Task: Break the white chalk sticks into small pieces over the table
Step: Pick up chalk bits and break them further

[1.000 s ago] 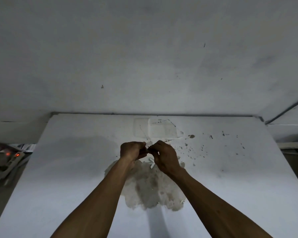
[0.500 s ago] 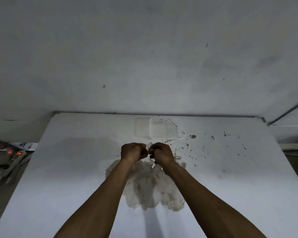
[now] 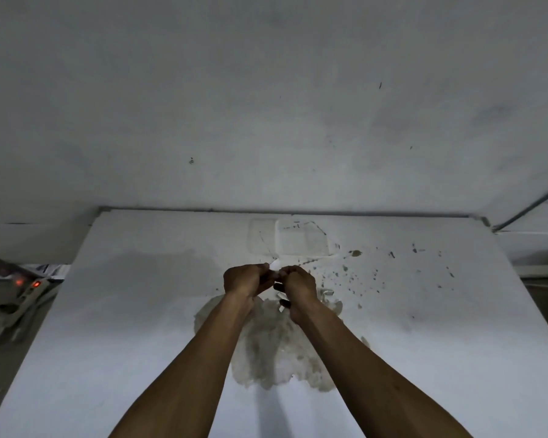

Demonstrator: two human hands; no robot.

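Left hand [image 3: 246, 279] and right hand [image 3: 300, 284] are raised together over the middle of the surface [image 3: 140, 311], nearer its far edge than its near edge. Both are curled, each pinching one end of a single white chalk stick [image 3: 275, 266], with the knuckles almost touching.

The stick lies between the two hands, its long axis roughly left to right, about parallel to the far edge. Neither hand is nearer; each has an end.

Only a short pale bit shows, poking up above the gap. The rest is hidden in the grips, so its length cannot be told. It looks matt, white and dry.

Judgement: the snap depends on bending the two ends against each other across that axis.

Broken pieces [image 3: 327, 292] lie on the surface just right of the right hand, beside a rough stained patch [image 3: 266, 349].
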